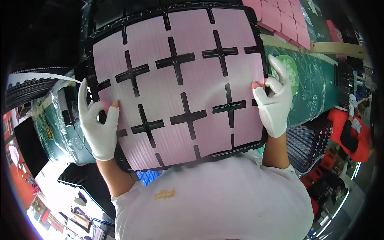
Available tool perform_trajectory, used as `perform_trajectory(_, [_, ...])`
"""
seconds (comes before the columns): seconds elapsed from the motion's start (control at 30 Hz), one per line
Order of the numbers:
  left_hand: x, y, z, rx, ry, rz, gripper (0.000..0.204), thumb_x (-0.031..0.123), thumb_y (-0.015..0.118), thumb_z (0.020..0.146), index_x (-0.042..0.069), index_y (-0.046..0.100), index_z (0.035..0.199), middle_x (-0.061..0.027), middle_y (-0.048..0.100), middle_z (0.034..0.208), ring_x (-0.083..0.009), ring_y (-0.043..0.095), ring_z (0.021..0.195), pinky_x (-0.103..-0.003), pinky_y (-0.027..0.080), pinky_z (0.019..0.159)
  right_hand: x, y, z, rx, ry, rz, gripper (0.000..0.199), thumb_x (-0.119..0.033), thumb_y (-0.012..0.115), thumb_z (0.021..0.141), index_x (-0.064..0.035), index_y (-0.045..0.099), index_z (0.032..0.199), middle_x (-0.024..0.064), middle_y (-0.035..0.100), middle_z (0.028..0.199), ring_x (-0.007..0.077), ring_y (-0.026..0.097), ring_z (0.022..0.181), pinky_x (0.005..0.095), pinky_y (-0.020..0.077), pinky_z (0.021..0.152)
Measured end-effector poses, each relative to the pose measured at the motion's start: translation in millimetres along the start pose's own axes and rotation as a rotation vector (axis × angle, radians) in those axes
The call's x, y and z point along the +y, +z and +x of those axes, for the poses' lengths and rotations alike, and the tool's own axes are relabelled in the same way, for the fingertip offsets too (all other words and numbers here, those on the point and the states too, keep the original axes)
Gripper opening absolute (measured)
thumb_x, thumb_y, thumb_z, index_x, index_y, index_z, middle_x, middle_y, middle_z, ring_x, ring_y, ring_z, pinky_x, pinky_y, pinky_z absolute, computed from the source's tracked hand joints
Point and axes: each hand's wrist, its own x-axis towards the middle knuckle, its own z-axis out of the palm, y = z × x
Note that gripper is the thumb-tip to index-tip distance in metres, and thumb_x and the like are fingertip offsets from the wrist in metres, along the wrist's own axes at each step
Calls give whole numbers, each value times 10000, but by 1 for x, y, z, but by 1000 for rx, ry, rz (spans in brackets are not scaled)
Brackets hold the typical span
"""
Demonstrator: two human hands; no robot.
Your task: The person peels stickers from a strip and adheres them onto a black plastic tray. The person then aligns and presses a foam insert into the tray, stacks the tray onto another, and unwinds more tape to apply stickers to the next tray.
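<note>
From where I stand, the black tray [175, 61], with its pink layer [208, 80], is just before the white shirt [216, 196]. The left hand [100, 132] and right hand [276, 106] clamp 2 opposite edges between thumb and finger, other fingers apart, probably for balance.

Factory workshop — tray stack [307, 146], co-worker [362, 138].

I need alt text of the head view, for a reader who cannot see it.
The white-gloved left hand and right hand hold opposite sides of a black tray with pink panels around black crosses. To the right, a green bowl of white pieces sits on a green table.
</note>
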Motion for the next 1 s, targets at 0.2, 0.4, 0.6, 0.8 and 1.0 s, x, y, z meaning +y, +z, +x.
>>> perform_trajectory(0.2, [-16,10,5,23,-90,-129,213,68,733,789,-17,560,697,-227,437,1504,-355,408,1399,-437,314,1128,3,5,0,8,7,114,136,60,730,721,60,611,786,141,521,1416,127,645,716,242,512,629])
perform_trajectory(0.4, [-6,5,-5,42,-156,-192,195,86,734,781,-9,582,703,-246,435,1498,-388,372,1426,-492,295,1138,2,5,-1,-8,12,26,127,55,736,738,62,623,795,142,525,1419,140,669,739,250,531,682])
perform_trajectory(0.6, [-3,6,-7,14,-141,-125,87,74,702,764,5,649,761,-233,448,1492,-396,382,1423,-560,358,1092,12,2,-4,10,-10,-86,109,23,749,743,46,652,790,133,549,1402,194,661,978,281,527,790])
perform_trajectory(0.8, [-9,4,-7,6,-120,-94,79,83,697,751,17,656,763,-218,455,1492,-390,395,1417,-556,391,1067,0,3,-4,-7,67,-75,105,37,736,740,52,637,772,132,553,1382,179,651,966,286,528,790])
perform_trajectory(1.0, [-12,5,-6,26,-61,-80,76,73,696,752,13,649,757,-216,467,1484,-385,408,1410,-557,381,1069,-1,3,-3,-14,50,-41,107,89,707,739,76,620,799,141,546,1371,149,651,896,270,558,741])
